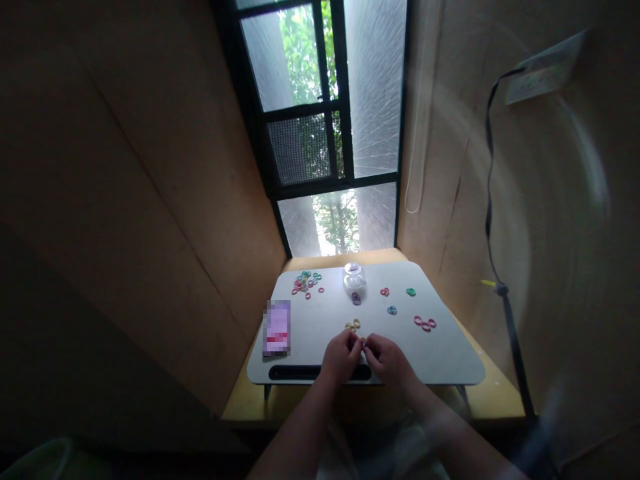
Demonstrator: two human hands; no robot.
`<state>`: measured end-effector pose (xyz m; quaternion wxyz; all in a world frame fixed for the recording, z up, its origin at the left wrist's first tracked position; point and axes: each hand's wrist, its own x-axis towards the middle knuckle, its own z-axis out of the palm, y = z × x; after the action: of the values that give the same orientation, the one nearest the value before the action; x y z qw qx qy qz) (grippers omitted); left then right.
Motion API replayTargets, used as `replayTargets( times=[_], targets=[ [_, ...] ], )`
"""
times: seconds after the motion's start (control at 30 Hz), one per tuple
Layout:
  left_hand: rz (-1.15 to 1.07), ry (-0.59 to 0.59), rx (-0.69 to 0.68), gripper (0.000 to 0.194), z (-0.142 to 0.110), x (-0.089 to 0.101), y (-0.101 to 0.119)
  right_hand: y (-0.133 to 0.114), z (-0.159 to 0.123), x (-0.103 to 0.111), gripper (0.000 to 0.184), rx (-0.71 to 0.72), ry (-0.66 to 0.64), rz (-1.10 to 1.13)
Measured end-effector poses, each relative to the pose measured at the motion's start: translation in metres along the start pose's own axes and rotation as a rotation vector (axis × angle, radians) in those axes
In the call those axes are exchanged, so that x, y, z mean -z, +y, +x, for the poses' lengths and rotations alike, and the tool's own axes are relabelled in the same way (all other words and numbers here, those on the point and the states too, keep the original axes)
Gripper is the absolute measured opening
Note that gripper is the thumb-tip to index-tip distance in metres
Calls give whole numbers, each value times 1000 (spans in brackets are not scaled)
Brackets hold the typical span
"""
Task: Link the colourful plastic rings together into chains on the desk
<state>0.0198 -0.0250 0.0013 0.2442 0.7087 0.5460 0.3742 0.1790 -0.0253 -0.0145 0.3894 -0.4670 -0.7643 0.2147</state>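
My left hand [343,357] and my right hand [387,358] meet over the front of the white lap table [320,333]. Both are closed in a pinch, fingertips nearly touching, on a small yellow hair tie [364,341] that is mostly hidden by the fingers. Just beyond my left hand lie several more yellow hair ties [356,324]. Farther off are small groups by colour: purple ties [357,299], red ties [385,292], blue ties [392,311], green ties [411,292] and pinkish-red ties [425,324]. A mixed pile of ties [303,283] lies at the back left.
A clear round jar [355,277] stands at the back middle. On the left lies a pixelated purple rectangular item [277,328]. A black slot [295,373] runs along the table's front edge. Wooden walls close in both sides, with a window [335,220] behind and a black cord [489,200] at right.
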Motion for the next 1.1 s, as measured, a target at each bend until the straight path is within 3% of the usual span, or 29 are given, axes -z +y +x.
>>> replayTargets(
  times=[1.1],
  targets=[
    [-13, -14, 1, 15, -3, 3, 4, -4, -2, 2, 14, -14, 2, 7]
  ],
)
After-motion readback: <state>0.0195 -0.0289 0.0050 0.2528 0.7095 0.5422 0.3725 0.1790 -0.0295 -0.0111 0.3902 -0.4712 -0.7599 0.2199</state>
